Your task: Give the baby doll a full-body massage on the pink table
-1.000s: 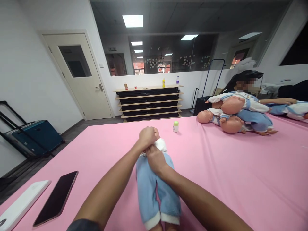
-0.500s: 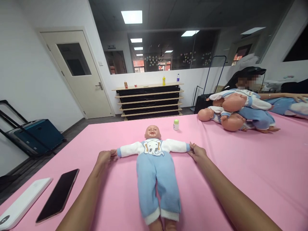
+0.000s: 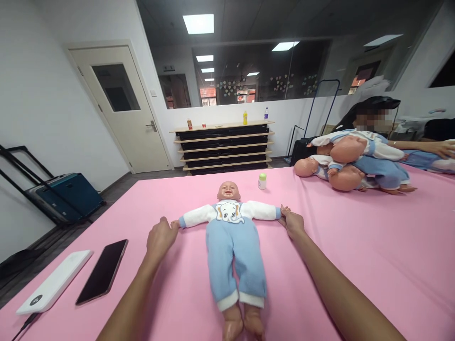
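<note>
A baby doll (image 3: 232, 246) lies on its back on the pink table (image 3: 355, 246), head away from me. It wears light blue trousers and a white top with an elephant face, and its arms are stretched out sideways. My left hand (image 3: 161, 238) is closed at the doll's hand on the left. At the other side, my right hand (image 3: 293, 224) pinches the doll's hand just past the blue cuff; some of its fingers are hidden underneath. Beyond the doll's head stands a small white bottle (image 3: 262, 183) with a green cap.
At left lie a black phone (image 3: 103, 272) and a white power bank (image 3: 57, 279) with a cable. Several dolls (image 3: 355, 163) are piled at the right, where a person's hand (image 3: 442, 149) touches another doll. Behind are a shelf (image 3: 223, 147) and a suitcase (image 3: 66, 196).
The view has shifted slightly, so the doll's feet and the power bank's cable now show. The doll's arm on the left slopes lower, and my left hand has turned with it.
</note>
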Demonstrator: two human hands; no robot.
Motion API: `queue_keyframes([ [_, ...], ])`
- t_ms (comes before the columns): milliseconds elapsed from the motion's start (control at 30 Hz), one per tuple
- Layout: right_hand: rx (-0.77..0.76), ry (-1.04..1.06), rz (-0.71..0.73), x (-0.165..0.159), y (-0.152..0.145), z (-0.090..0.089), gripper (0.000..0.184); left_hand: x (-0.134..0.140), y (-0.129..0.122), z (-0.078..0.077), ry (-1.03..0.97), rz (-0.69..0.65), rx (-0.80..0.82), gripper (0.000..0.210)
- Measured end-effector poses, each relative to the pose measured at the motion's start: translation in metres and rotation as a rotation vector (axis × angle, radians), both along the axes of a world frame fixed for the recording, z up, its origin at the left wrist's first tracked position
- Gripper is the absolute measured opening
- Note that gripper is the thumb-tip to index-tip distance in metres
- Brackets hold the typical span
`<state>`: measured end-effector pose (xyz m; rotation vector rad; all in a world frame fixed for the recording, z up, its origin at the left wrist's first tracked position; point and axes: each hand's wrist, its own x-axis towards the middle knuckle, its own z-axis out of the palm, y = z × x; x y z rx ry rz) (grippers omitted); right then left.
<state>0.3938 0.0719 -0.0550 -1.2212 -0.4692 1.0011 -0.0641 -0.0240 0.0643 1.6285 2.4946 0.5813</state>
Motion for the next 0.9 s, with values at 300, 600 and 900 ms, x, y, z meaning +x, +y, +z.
queue_keyframes([
  [300,0.13,-0.135,-0.034,0.001,-0.005,-0.018,0.044,0.137,-0.188,-0.057,0.058,-0.402,-0.037,0.031],
  [600,0.183,-0.227,-0.014,-0.001,-0.007,-0.018,0.049,0.156,-0.185,-0.09,0.127,-0.392,0.164,0.014],
  [900,0.197,-0.298,-0.025,-0.003,-0.005,-0.021,0.047,0.123,-0.198,-0.096,-0.043,-0.297,0.182,0.016],
])
